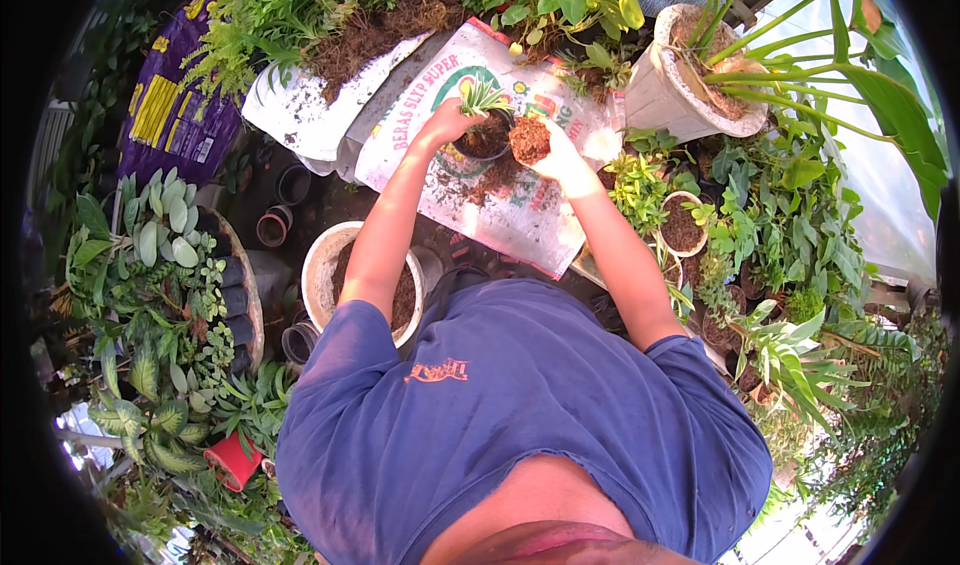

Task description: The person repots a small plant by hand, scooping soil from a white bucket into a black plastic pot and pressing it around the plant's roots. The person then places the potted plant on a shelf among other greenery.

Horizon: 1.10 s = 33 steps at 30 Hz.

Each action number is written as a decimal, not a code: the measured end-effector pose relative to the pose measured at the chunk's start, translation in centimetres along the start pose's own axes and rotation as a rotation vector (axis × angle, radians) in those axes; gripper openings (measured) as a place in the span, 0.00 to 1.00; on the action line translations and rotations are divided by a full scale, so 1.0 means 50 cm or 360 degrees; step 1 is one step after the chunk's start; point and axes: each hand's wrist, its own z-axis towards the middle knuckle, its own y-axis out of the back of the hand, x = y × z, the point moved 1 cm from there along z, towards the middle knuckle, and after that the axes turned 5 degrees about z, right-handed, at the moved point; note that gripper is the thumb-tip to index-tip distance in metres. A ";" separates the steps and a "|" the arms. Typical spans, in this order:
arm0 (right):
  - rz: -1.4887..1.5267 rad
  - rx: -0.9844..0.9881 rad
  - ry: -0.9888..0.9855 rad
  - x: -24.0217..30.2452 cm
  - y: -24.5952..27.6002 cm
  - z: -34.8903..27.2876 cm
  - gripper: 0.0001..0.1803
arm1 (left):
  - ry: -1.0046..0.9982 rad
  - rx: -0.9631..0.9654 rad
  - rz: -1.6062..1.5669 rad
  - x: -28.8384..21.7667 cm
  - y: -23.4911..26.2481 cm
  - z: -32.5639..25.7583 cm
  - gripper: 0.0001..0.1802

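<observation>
My left hand point(447, 125) is closed around the base of a small plant point(483, 98) with narrow, pale-edged green leaves. It holds the plant at the left side of a black pot point(463, 150) with dark soil point(487, 140) inside. Just right of the pot, my right hand point(560, 155) grips a clump of reddish-brown, crumbly potting mix point(530, 140). Under both hands lies a printed white sack point(560, 240), with loose soil point(493, 181) scattered near the pot. My fingers partly hide the plant's lower stem.
A white pot of soil point(316, 275) stands by my left elbow. Beyond my right hand is a large whitish pot point(655, 90) with a big-leaved plant. A purple bag point(185, 95) and ferns point(290, 10) are at far left; dense potted plants point(785, 215) line the right.
</observation>
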 end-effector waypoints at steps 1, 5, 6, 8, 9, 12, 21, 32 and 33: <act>-0.0023 -0.0041 0.0027 0.003 -0.005 0.012 0.16 | 0.0061 0.0000 -0.0002 0.003 -0.002 0.000 0.16; -0.0231 -0.0197 0.0115 0.005 -0.046 0.036 0.15 | -0.0050 -0.0015 -0.0083 0.016 -0.012 -0.003 0.16; -0.0343 -0.0219 0.0157 -0.003 -0.069 0.037 0.15 | -0.0090 -0.0020 -0.0044 0.026 -0.014 -0.003 0.18; -0.0538 -0.0310 0.0238 -0.016 -0.114 0.025 0.13 | -0.0177 -0.0019 0.0034 0.027 -0.017 -0.001 0.20; -0.0638 -0.0286 0.0308 -0.015 -0.110 0.037 0.13 | -0.0126 -0.0013 0.0094 0.020 -0.020 -0.001 0.20; -0.0832 -0.0211 0.0441 -0.013 -0.107 0.069 0.12 | 0.0008 0.0000 0.0233 0.007 -0.023 -0.002 0.21; -0.1903 -0.0526 0.1082 -0.040 -0.098 0.127 0.14 | 0.0016 -0.0114 0.0347 -0.037 -0.016 -0.020 0.22; -0.2594 -0.0398 0.0959 -0.016 -0.128 0.101 0.14 | 0.0147 -0.0033 0.0556 -0.060 -0.008 -0.045 0.24; -0.2565 -0.0281 0.0908 -0.016 -0.116 0.114 0.13 | 0.0045 -0.0073 0.0554 -0.050 -0.011 -0.038 0.23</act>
